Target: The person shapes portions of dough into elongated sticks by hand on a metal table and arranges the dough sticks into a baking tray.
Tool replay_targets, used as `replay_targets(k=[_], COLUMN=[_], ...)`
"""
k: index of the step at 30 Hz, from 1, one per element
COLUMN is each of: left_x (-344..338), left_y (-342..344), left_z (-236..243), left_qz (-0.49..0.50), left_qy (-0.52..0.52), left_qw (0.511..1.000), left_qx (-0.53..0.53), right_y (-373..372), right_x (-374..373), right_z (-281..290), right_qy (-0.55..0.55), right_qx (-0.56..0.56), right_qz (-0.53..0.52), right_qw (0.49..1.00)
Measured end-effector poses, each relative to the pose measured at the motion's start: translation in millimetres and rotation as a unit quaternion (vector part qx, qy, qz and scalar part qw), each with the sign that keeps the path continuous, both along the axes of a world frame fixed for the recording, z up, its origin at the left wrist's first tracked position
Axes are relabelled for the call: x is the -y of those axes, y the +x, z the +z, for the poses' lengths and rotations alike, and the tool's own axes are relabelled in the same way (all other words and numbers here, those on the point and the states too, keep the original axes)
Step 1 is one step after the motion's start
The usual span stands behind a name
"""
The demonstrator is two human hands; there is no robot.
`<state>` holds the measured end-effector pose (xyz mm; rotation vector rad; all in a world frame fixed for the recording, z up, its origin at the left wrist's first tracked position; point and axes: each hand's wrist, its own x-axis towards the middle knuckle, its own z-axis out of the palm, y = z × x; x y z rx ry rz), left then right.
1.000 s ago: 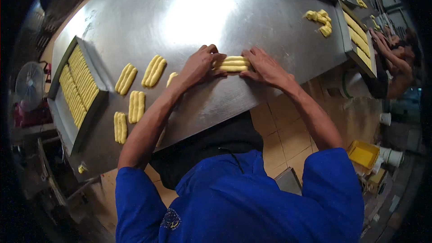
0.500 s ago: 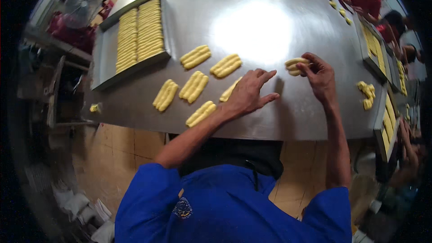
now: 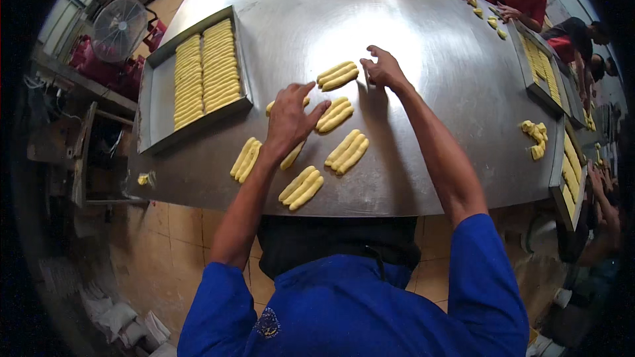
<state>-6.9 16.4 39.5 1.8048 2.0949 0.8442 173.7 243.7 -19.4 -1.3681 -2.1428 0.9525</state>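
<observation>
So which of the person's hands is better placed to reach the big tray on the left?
Probably the left hand: it is nearer the tray. The right hand is farther off, beside the topmost loose dough piece.

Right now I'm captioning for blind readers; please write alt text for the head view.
A person's left hand partly hides ridged yellow dough pieces on a metal table, while the open right hand is just right of another piece. A tray with rows of similar dough sits at left.
</observation>
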Motion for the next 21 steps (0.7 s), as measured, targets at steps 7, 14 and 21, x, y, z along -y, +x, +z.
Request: replay_targets(k=[7, 14, 21], left_x=[-111.3, -76.8, -18.6], left_y=[-11.7, -19.8, -26.7], left_z=[-59.4, -32.2, 17.7], left_qz=[-0.039, -0.052, -0.014], left_qy=[-0.023, 0.043, -0.030], left_qw=[0.986, 0.994, 0.999], left_qx=[-0.163, -0.083, 0.003], right_y=[123.1, 417.7, 504.6], right_x=[59.9, 79.6, 8.4], right_z=[-21.5, -38.5, -47.4], right_qy=[0.000, 0.079, -0.052], right_qx=[-0.112, -0.091, -0.175], right_qz=[-0.162, -0.495, -0.649], right_qw=[0.980, 0.861, 0.739])
